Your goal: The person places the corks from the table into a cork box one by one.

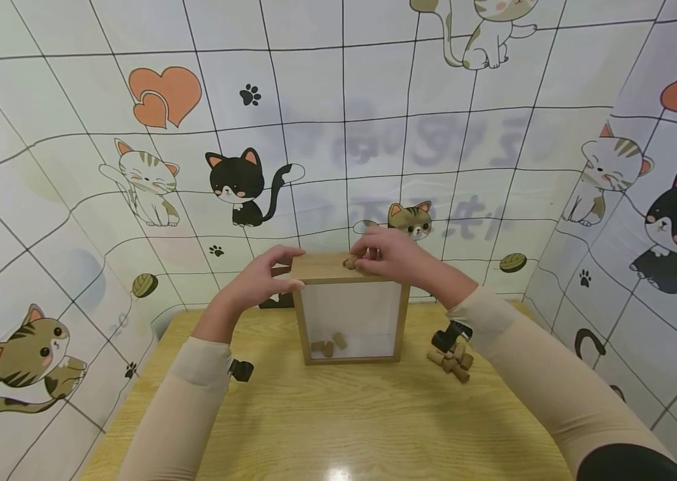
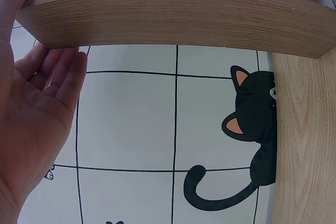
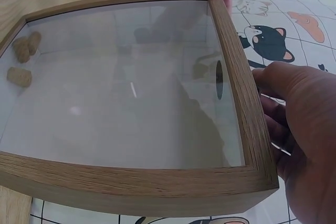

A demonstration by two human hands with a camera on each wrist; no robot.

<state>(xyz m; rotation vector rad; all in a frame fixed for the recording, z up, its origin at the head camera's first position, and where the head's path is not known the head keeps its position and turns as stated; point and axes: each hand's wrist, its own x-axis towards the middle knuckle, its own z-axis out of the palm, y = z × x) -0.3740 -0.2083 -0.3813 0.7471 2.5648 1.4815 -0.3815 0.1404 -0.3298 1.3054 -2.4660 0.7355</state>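
A wooden shadow-box frame (image 1: 401, 321) with a clear front stands upright on the table. Inside it, at the bottom left, lie 3 corks (image 3: 19, 76). My left hand (image 1: 260, 277) grips the frame's top left corner, thumb at the front and fingers round the back, as the left wrist view also shows. On the top bar, right of its middle, my right hand (image 1: 395, 254) pinches a cork (image 1: 350, 262) with thumb and fingertips. A dark round hole (image 3: 219, 80) shows in the top bar through the clear front. In the right wrist view the held cork is hidden.
Several loose corks (image 1: 451, 361) lie in a pile on the wooden table (image 1: 338, 414), right of the frame and below my right wrist. Behind the table hangs a white grid-lined cloth (image 1: 326, 153) printed with cats.
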